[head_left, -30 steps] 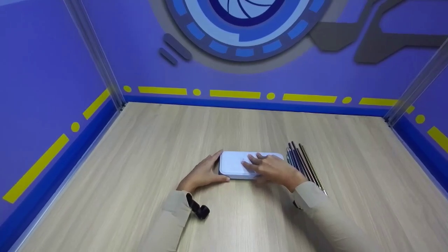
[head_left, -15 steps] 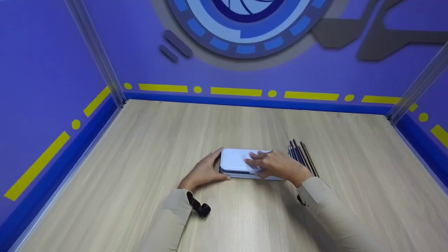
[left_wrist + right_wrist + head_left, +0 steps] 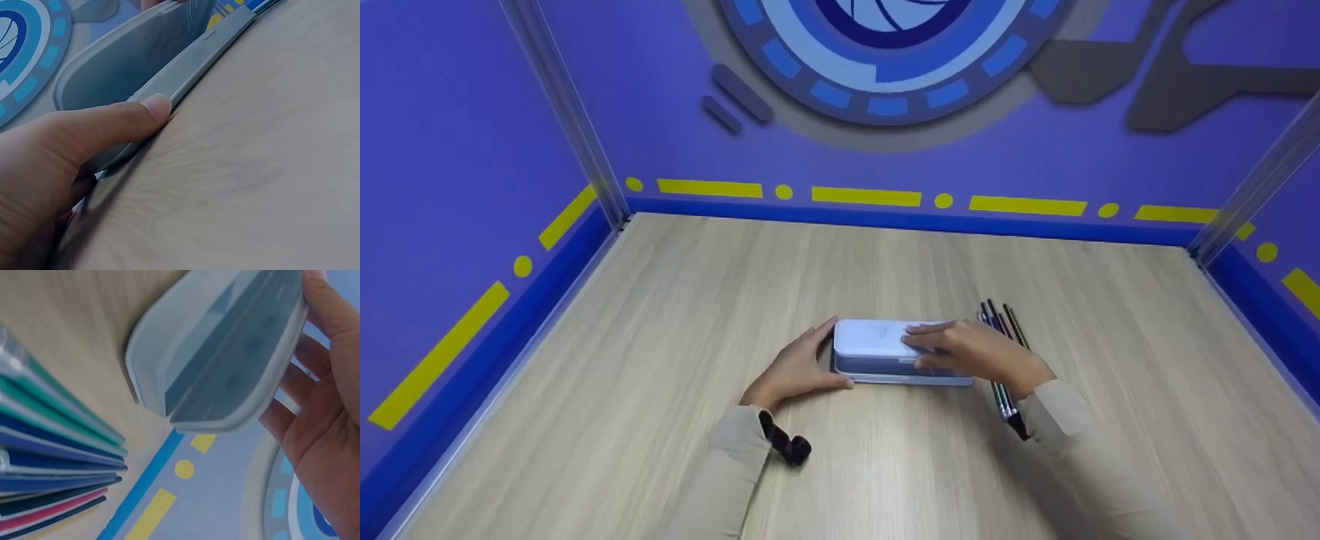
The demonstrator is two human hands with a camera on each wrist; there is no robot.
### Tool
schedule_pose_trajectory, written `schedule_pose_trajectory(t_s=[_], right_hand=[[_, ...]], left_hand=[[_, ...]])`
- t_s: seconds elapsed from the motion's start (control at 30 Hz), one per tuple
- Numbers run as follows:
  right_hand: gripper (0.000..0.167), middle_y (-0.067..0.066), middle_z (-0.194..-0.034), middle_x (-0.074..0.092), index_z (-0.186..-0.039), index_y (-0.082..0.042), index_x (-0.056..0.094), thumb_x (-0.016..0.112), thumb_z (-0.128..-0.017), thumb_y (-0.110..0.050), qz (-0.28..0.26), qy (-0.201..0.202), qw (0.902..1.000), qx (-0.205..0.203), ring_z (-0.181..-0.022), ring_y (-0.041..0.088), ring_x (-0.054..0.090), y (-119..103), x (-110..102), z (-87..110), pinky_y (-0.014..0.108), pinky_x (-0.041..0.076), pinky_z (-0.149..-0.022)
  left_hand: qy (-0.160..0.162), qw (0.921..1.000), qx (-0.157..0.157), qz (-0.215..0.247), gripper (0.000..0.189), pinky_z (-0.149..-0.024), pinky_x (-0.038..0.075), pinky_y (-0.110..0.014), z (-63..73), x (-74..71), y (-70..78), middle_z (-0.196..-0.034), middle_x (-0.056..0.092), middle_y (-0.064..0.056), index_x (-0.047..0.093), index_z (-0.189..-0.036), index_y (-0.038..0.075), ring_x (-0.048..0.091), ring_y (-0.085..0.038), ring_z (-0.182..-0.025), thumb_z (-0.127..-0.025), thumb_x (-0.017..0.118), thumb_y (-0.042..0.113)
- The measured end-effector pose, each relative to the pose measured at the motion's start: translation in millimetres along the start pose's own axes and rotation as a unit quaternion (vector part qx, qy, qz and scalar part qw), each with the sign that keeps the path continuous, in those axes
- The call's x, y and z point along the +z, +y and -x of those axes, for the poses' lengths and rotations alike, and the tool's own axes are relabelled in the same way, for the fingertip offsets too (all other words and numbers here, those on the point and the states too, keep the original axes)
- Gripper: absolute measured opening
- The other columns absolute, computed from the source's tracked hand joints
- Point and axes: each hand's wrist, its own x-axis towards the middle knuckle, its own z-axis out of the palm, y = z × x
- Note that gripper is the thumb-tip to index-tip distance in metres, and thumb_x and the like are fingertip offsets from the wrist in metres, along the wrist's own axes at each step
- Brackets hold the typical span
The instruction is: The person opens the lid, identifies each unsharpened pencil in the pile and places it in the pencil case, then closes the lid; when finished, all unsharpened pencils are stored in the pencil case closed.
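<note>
A white pencil case (image 3: 904, 380) lies lengthwise on the table, its hinged lid (image 3: 866, 337) partly raised. Around its left end my left hand (image 3: 799, 367) grips the base; the thumb lies on the front edge in the left wrist view, and the other fingers are mostly hidden. With fingers on top and thumb at the front rim, my right hand (image 3: 986, 352) holds the lid. The right wrist view looks into the case, where the inside of the lid (image 3: 247, 377) shows; no contents are visible there. Several pencils (image 3: 56, 439) lie to the right, partly under my right wrist.
The pale wooden table (image 3: 697, 285) extends around the case. Blue-purple panels (image 3: 840, 165) with yellow dashes enclose its back and sides. A black wrist strap with a small camera (image 3: 791, 450) hangs at the left cuff.
The lid has gone from closed to partly raised, its front edge lifting and tipping back. My right hand has shifted right with it, over the pencils. My left hand keeps its place.
</note>
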Motion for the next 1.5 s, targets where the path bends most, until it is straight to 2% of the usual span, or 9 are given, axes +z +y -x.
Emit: schedule_pose_trajectory(t_s=[0.2,0.4,0.53,0.87,1.0,1.23,1.4,1.5], right_hand=[[0.038,0.009,-0.128,0.064,-0.130,-0.009,0.061,0.060,-0.095,-0.024,-0.023,0.016,0.9996,-0.001,-0.117,0.023,0.062,5.9,-9.8,5.0,0.037,0.053,-0.092],[0.035,0.008,-0.125,0.066,-0.126,-0.009,0.064,0.060,-0.095,-0.023,-0.036,0.030,0.9989,0.011,-0.115,0.021,0.063,12.6,-19.6,10.3,0.035,0.053,-0.093],[0.030,0.007,-0.118,0.069,-0.122,-0.007,0.067,0.062,-0.094,-0.018,-0.040,0.049,0.9978,0.019,-0.109,0.021,0.066,19.7,-25.3,14.5,0.035,0.055,-0.090],[0.026,0.008,-0.113,0.071,-0.117,-0.008,0.070,0.062,-0.093,-0.014,-0.070,0.059,0.9909,0.099,-0.103,0.022,0.069,38.1,-39.4,21.7,0.038,0.057,-0.085],[0.026,0.009,-0.112,0.072,-0.118,-0.008,0.070,0.060,-0.094,-0.011,-0.079,0.067,0.9884,0.111,-0.102,0.022,0.069,41.9,-38.4,23.2,0.038,0.057,-0.084],[0.024,0.010,-0.108,0.073,-0.115,-0.005,0.070,0.058,-0.095,-0.010,-0.066,0.101,0.9876,0.100,-0.099,0.024,0.070,42.7,-30.4,23.1,0.040,0.057,-0.084],[0.023,0.012,-0.108,0.072,-0.114,-0.002,0.070,0.058,-0.095,-0.007,-0.073,0.124,0.9846,0.099,-0.098,0.026,0.070,43.9,-25.8,20.7,0.041,0.057,-0.084],[0.022,0.012,-0.108,0.072,-0.113,-0.003,0.071,0.059,-0.094,-0.007,-0.098,0.147,0.9774,0.117,-0.098,0.026,0.070,45.7,-23.4,18.0,0.041,0.057,-0.084]], left_hand=[[0.006,0.9999,0.010,-0.007,0.114,-0.116,0.026,-0.053,-0.5,0.0,-0.5,-0.154,0.035,-0.013,0.025,-0.154,0.018,0.025,-0.040,-0.143,-0.063,0.086,0.050],[0.004,0.9999,0.013,-0.006,0.115,-0.116,0.028,-0.049,-0.2,0.5,-1.1,-0.153,0.035,-0.015,0.023,-0.154,0.016,0.031,-0.035,-0.141,-0.063,0.086,0.050],[0.002,0.9999,0.009,-0.007,0.115,-0.116,0.027,-0.049,0.1,0.1,-0.7,-0.154,0.034,-0.014,0.022,-0.154,0.016,0.029,-0.036,-0.142,-0.064,0.086,0.050],[0.007,0.9998,0.015,-0.011,0.116,-0.115,0.029,-0.048,-0.7,-0.5,0.5,-0.154,0.035,-0.012,0.021,-0.154,0.017,0.031,-0.036,-0.141,-0.063,0.086,0.049],[0.006,0.9997,0.022,-0.010,0.115,-0.116,0.027,-0.050,0.0,-0.3,0.3,-0.154,0.034,-0.012,0.020,-0.155,0.017,0.029,-0.038,-0.142,-0.065,0.085,0.048],[-0.001,0.9996,0.027,0.000,0.114,-0.117,0.024,-0.053,0.7,0.8,0.8,-0.155,0.032,-0.011,0.021,-0.154,0.016,0.024,-0.041,-0.143,-0.066,0.085,0.047],[0.003,0.9999,0.013,0.011,0.112,-0.116,0.023,-0.054,1.1,1.4,0.3,-0.155,0.032,-0.014,0.023,-0.154,0.018,0.025,-0.040,-0.143,-0.066,0.085,0.049],[0.007,0.9998,-0.001,0.016,0.110,-0.116,0.023,-0.054,0.8,0.8,0.3,-0.155,0.030,-0.017,0.026,-0.153,0.019,0.025,-0.039,-0.144,-0.066,0.084,0.050]])
